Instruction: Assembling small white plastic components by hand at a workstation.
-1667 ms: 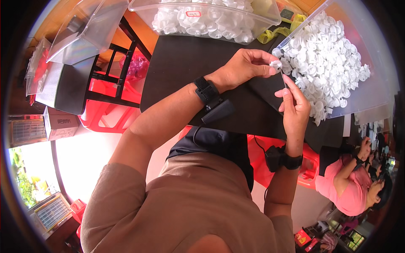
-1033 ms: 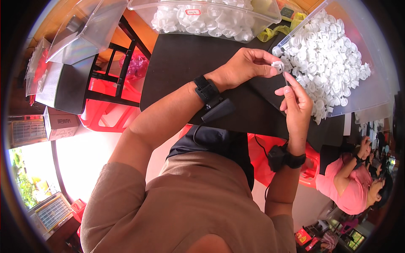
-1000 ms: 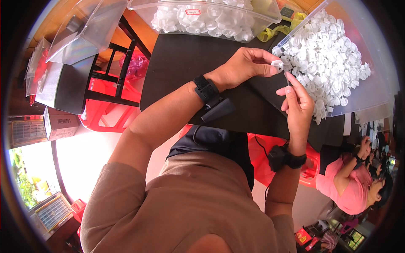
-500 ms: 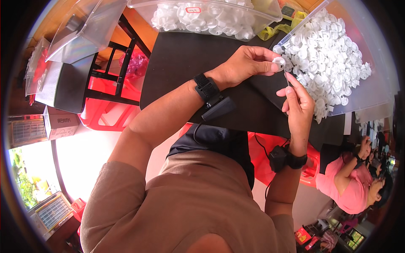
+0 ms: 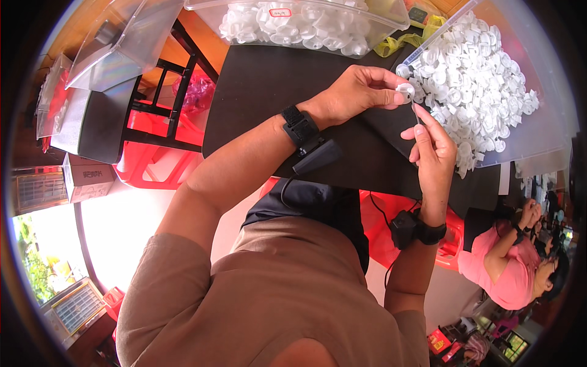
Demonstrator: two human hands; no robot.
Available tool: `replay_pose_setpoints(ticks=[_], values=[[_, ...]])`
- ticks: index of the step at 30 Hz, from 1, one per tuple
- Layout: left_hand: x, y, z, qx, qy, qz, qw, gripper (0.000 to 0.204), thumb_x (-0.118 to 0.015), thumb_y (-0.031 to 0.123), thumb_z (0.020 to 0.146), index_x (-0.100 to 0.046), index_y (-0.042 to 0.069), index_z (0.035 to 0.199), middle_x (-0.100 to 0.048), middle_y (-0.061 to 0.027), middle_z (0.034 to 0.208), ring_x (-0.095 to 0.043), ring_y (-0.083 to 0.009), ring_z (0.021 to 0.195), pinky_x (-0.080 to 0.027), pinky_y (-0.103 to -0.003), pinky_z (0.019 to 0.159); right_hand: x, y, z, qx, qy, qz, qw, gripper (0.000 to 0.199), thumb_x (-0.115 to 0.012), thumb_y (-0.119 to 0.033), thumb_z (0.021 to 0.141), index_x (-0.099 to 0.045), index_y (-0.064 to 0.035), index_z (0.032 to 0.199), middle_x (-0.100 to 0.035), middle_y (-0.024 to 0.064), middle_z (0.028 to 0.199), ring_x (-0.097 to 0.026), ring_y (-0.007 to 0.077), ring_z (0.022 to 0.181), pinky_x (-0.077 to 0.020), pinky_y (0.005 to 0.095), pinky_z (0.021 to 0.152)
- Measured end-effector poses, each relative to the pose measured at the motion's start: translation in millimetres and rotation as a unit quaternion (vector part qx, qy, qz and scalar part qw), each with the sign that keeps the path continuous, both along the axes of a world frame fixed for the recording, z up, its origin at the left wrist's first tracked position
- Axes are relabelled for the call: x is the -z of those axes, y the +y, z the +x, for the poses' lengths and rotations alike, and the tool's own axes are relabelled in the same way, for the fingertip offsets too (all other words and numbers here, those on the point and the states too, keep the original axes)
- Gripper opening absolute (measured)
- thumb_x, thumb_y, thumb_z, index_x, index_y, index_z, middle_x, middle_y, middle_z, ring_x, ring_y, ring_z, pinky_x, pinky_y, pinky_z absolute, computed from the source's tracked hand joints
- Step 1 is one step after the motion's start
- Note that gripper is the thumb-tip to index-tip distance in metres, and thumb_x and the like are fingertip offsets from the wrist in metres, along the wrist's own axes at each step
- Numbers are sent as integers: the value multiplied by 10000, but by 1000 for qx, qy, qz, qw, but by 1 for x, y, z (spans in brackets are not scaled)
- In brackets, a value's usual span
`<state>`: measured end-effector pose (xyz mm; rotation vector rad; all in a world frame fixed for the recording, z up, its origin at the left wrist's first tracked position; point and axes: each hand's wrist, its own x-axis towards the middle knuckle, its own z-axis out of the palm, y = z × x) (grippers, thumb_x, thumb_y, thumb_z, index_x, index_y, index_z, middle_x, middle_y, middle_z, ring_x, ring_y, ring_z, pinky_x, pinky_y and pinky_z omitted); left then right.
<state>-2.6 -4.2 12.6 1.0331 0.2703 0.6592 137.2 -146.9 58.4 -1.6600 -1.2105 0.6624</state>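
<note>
L. hand (image 5: 358,95): thumb & index pinched on 1 wht. plastic fitting (image 5: 405,92), held above blk. table (image 5: 263,85), just beside loose wht. fittings (image 5: 474,85) in R. clear tub (image 5: 544,137). R. hand (image 5: 435,153): fingers narrow on 1 thin rod tool (image 5: 417,117), tip nr. fitting; contact can't tell. Status (judged): 1 pc. in progress, not yet set down. Qty. remaining: large, if R. tub is untreated stock. Far clear tub (image 5: 388,21): many wht. pcs. (image 5: 293,24), poss. done; can't confirm.
</note>
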Motion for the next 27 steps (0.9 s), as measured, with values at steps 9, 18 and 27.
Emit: replay_pose_setpoints(ticks=[9,18,27], values=[[2,1,0,-1,-6,29,1000,238,-688,41,871,-671,17,1107,-698,-58,1007,-655,-118,913,-536,-254,845,-3,0,-2,-1,-7,-5,1000,308,-526,-99,967,-620,-61,1257,-659,30,766,-442,31,498,-373,191,465],[2,2,1,-6,8,81,997,251,-702,34,860,-674,11,1108,-700,-65,1028,-649,-119,940,-521,-259,868,-12,0,0,-6,-52,-47,998,294,-520,-102,959,-647,-67,1222,-638,27,705,-449,44,497,-381,217,477],[5,4,0,5,82,226,971,258,-695,16,860,-667,1,1116,-696,-63,1043,-636,-118,967,-505,-263,899,-32,9,22,-94,-210,-101,968,283,-540,-67,919,-673,-66,1168,-605,14,636,-507,73,551,-417,266,542]])
